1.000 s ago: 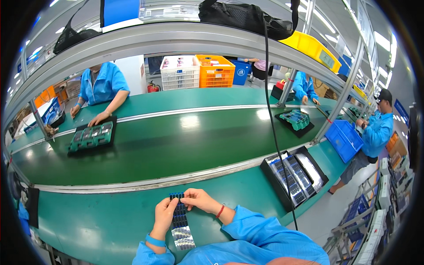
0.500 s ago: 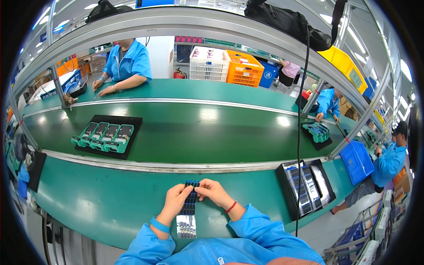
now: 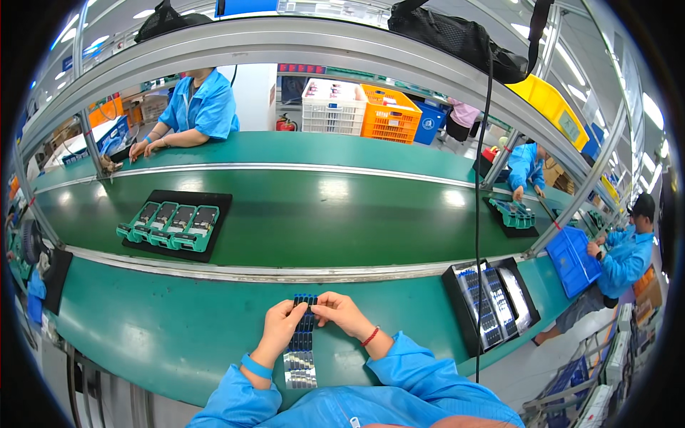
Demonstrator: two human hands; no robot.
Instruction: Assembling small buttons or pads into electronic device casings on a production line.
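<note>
Between my hands, near the front edge of the green bench, is a sheet of small black parts (image 3: 300, 342) with blue tips. Its lower end is shiny silver and hangs toward me. My left hand (image 3: 280, 325) pinches the sheet's left side near the top, thumb and fingers closed. From the other side my right hand (image 3: 338, 312) closes thumb and fingertips on the upper right edge. The fingertips hide part of the sheet. To the right, a black tray (image 3: 462, 319) holds several similar sheets with silver film.
Beyond a metal rail lies a green conveyor (image 3: 321, 235) bearing a black mat (image 3: 217, 227) with green fixtures (image 3: 171, 227). Another fixture (image 3: 512, 212) sits at right, near a co-worker's hands. A black cable (image 3: 479, 178) hangs before the tray. A blue bin (image 3: 573, 262) stands beyond it.
My hands keep their pinch on the sheet, nearly unmoved. The view shifts slightly. At the far left, a co-worker's hands move left and closer together.
</note>
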